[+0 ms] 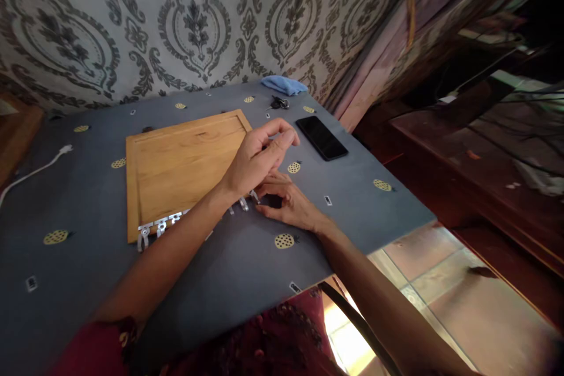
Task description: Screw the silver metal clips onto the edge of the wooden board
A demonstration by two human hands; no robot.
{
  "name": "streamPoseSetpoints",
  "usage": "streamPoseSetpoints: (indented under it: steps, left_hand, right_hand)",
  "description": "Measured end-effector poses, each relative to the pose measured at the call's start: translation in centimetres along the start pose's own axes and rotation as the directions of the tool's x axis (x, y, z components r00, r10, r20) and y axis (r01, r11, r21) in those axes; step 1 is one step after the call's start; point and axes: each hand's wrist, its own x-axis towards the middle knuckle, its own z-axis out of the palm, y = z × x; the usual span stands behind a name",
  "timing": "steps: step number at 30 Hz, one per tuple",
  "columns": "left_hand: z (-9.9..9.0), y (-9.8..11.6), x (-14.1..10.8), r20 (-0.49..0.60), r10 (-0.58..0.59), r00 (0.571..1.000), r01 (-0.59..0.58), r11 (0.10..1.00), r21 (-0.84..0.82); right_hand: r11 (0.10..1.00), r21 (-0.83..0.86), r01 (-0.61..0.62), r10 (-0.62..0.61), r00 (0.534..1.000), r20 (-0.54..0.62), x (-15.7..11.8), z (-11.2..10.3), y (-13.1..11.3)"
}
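Note:
A light wooden board (185,164) with a raised rim lies on the table, and several small silver metal clips (161,227) stick out in a row along its near edge. My right hand (288,205) is at the board's near right corner, thumb and fingers closed around the end metal clip (254,196). Just above it, my left hand (262,155) reaches across the board's right side with its fingers curled in. Whatever the left fingertips hold, if anything, is hidden. My left forearm covers the middle of the clip row.
To the right lies a black phone (321,137). Behind it are keys (279,103) and a folded blue cloth (284,84) near the patterned wall. A white cable (37,173) runs over the left of the grey tablecloth (88,194). The table's right edge drops to a tiled floor (423,258).

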Motion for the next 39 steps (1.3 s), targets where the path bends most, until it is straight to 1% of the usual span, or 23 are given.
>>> streamPoseSetpoints:
  steps: [4, 10, 13, 16, 18, 21, 23, 24, 26, 31, 33, 39]
  left_hand:
    - [0.1, 0.0, 0.0, 0.064, -0.026, 0.998, 0.027, 0.999, -0.017]
    - [0.0, 0.1, 0.3, 0.163, -0.034, 0.986, 0.044, 0.997, -0.056]
    - [0.0, -0.2, 0.3, 0.177, -0.037, 0.984, 0.05, 0.996, -0.07]
    - [-0.1, 0.3, 0.3, 0.134, -0.021, 0.991, 0.032, 0.996, -0.08]
    - [-0.2, 1.4, 0.4, 0.061, 0.014, 0.998, -0.009, 0.996, -0.084]
    - [-0.5, 3.6, 0.6, -0.068, 0.126, 0.99, -0.131, 0.988, -0.076]
    - [-0.6, 4.6, 0.5, -0.113, 0.205, 0.972, -0.214, 0.975, -0.068]
    - [-0.6, 4.8, 0.4, -0.123, 0.225, 0.967, -0.234, 0.97, -0.063]
    - [-0.7, 4.4, 0.1, -0.134, 0.219, 0.966, -0.227, 0.973, -0.044]
    - [-1.0, 1.6, -0.6, -0.162, 0.157, 0.974, -0.159, 0.987, 0.0]
    - [-1.0, 0.8, -0.6, -0.163, 0.147, 0.976, -0.147, 0.989, 0.012]
    - [-0.8, 0.3, -0.7, -0.158, 0.117, 0.981, -0.114, 0.993, 0.026]
  right_hand:
    - [1.0, 0.004, -0.019, 0.019, 1.0, 0.004, -0.1, 0.0, -0.1]
    - [0.999, 0.02, -0.029, 0.029, 1.0, 0.002, -0.1, -0.1, -0.4]
    - [0.999, 0.019, -0.037, 0.037, 0.999, 0.01, -0.1, -0.1, -0.3]
    - [0.999, 0.014, -0.032, 0.032, 0.999, 0.012, -0.1, 0.0, -0.1]
    - [1.0, 0.009, -0.021, 0.021, 1.0, 0.007, -0.1, 0.0, 0.1]
    - [1.0, 0.014, -0.004, 0.004, 1.0, 0.005, -0.2, 0.1, 0.4]
    - [1.0, 0.017, -0.005, 0.005, 1.0, 0.012, -0.2, 0.0, 0.5]
    - [1.0, 0.017, -0.007, 0.007, 1.0, 0.015, -0.2, 0.0, 0.5]
    - [1.0, 0.012, -0.013, 0.013, 1.0, 0.019, -0.2, 0.0, 0.4]
    - [1.0, -0.004, -0.022, 0.022, 1.0, 0.021, -0.1, -0.2, 0.0]
    - [1.0, -0.004, -0.018, 0.018, 1.0, 0.018, 0.0, -0.2, 0.0]
    - [1.0, 0.002, -0.022, 0.022, 1.0, 0.017, -0.1, -0.2, 0.1]
